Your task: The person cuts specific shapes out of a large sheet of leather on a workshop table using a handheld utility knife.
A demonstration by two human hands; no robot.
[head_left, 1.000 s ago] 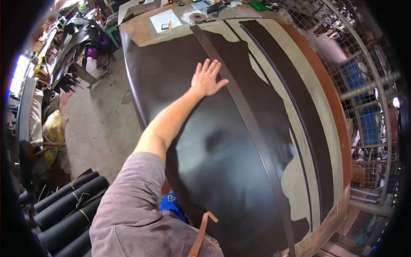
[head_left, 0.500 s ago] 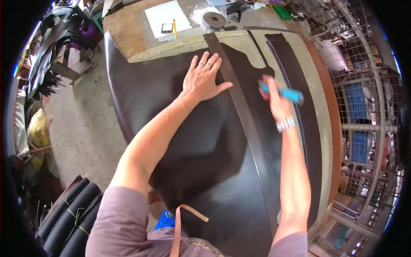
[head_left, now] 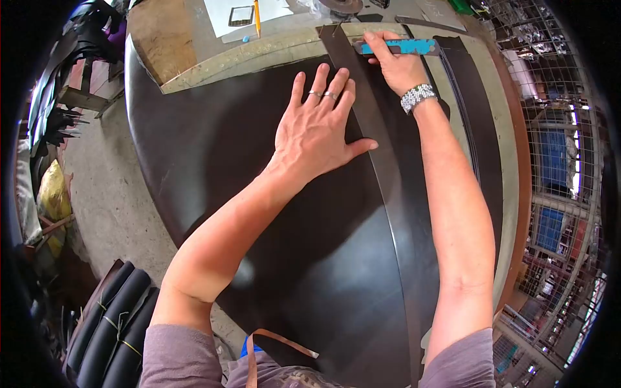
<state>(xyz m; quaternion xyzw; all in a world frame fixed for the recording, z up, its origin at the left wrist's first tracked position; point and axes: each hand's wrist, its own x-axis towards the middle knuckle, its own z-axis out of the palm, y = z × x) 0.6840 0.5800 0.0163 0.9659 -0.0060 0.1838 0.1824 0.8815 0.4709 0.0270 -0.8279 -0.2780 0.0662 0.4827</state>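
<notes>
A large dark brown sheet (head_left: pixel 310 252) covers much of the table. Along it runs a long straight strip (head_left: pixel 377 155), like a ruler. My left hand (head_left: pixel 318 129) lies flat with fingers spread, its palm on the sheet and its thumb on the strip's edge. Near the strip's far end, my right hand (head_left: pixel 396 66) grips a turquoise cutter (head_left: pixel 414 46) with its tip pointing left. Whether the tip touches the sheet is hard to tell. A narrower dark piece (head_left: pixel 475 97) lies to the right.
Paper (head_left: pixel 226 14), a pencil (head_left: pixel 257 18) and a tape roll (head_left: pixel 343 5) lie at the table's far side. Dark rolls (head_left: pixel 113 323) stand at the lower left. Wire mesh shelving (head_left: pixel 559 168) is on the right. A thin brown strap (head_left: pixel 284 341) hangs near my body.
My right hand has moved up and left with the cutter, to the strip's far end. My left hand stays flat on the sheet. The view has shifted slightly.
</notes>
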